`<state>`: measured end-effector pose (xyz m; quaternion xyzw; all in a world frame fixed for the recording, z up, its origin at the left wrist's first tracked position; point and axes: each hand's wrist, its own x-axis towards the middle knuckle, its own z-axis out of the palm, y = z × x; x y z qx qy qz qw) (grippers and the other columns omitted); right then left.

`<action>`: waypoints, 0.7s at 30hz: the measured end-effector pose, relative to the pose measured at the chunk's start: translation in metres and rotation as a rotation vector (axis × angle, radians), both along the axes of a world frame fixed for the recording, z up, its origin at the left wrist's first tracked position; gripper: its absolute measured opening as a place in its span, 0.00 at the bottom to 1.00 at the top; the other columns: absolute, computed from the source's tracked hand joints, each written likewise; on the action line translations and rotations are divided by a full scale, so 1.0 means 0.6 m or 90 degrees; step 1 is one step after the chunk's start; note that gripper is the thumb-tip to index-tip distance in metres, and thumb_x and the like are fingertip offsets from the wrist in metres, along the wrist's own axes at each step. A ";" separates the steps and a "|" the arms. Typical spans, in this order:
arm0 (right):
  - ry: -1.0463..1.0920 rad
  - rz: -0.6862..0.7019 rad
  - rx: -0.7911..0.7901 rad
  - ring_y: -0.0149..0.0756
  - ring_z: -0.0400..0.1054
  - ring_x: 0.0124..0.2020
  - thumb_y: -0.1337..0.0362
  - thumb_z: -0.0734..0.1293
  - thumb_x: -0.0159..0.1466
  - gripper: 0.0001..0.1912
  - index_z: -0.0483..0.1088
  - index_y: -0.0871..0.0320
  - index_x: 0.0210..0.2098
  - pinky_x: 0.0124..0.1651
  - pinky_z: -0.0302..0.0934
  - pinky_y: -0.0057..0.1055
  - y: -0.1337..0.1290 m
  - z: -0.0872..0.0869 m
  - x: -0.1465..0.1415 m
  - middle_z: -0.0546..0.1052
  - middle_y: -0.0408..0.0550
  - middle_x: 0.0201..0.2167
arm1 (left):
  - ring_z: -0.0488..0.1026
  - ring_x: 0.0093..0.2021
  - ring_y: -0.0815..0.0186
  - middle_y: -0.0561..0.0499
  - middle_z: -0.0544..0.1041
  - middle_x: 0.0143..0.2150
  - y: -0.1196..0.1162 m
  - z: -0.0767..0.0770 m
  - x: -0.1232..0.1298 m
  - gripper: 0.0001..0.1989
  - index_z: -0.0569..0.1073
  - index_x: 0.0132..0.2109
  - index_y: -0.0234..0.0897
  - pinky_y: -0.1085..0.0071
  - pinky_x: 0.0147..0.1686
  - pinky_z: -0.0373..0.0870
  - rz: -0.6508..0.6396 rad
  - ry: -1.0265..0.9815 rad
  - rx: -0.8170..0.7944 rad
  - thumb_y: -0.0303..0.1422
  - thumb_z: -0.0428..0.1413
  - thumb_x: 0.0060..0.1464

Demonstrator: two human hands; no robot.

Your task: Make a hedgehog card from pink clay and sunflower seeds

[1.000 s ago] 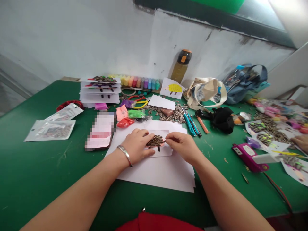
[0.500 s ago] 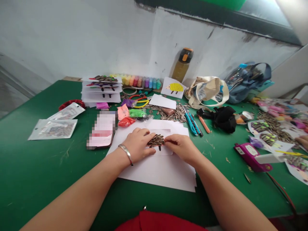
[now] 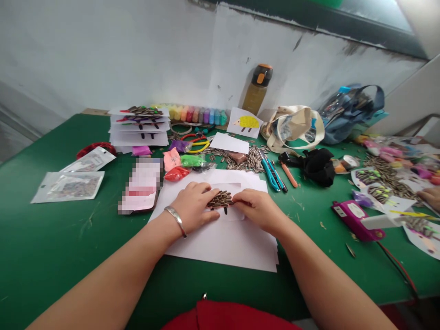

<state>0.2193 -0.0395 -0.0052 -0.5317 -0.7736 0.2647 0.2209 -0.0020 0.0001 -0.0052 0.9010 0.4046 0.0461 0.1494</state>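
Observation:
A small white card (image 3: 237, 216) lies on a stack of white paper sheets (image 3: 220, 250). On it, sunflower seeds (image 3: 220, 200) overlap to form a hedgehog's spiny body, with short dark legs below. My left hand (image 3: 192, 207), wearing a silver bangle, rests on the card's left side. Its fingers are spread around the seed body, thumb below and forefinger above. My right hand (image 3: 256, 207) is pinched at the body's right end, with what looks like a dark sunflower seed at the fingertips. The fingertips partly cover that end.
Loose sunflower seeds (image 3: 252, 160), clay packets (image 3: 192, 160) and blue scissors (image 3: 270, 172) lie behind the sheets. A phone (image 3: 142, 185) and stacked cards (image 3: 137, 137) are leftward. Rightward are a magenta device (image 3: 357, 221), finished cards and another person's hand (image 3: 431, 197). A bottle (image 3: 256, 89) stands behind.
The whole view has shifted slightly, with things appearing a little further left. Both hands keep nearly the same place and pose on the card.

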 end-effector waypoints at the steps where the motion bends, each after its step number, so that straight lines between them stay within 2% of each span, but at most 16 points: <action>1: -0.008 0.000 0.009 0.32 0.67 0.35 0.70 0.62 0.62 0.10 0.75 0.54 0.36 0.39 0.58 0.27 0.001 -0.001 0.000 0.75 0.44 0.32 | 0.64 0.48 0.53 0.45 0.69 0.52 0.000 0.000 0.000 0.28 0.66 0.58 0.44 0.58 0.48 0.63 -0.001 -0.001 0.000 0.46 0.54 0.51; 21: -0.018 0.009 0.027 0.31 0.66 0.32 0.70 0.63 0.62 0.08 0.74 0.56 0.33 0.37 0.57 0.26 0.004 -0.016 -0.009 0.73 0.44 0.29 | 0.64 0.48 0.53 0.45 0.69 0.51 0.000 0.000 0.001 0.27 0.67 0.56 0.44 0.58 0.47 0.62 0.006 -0.004 -0.007 0.46 0.55 0.50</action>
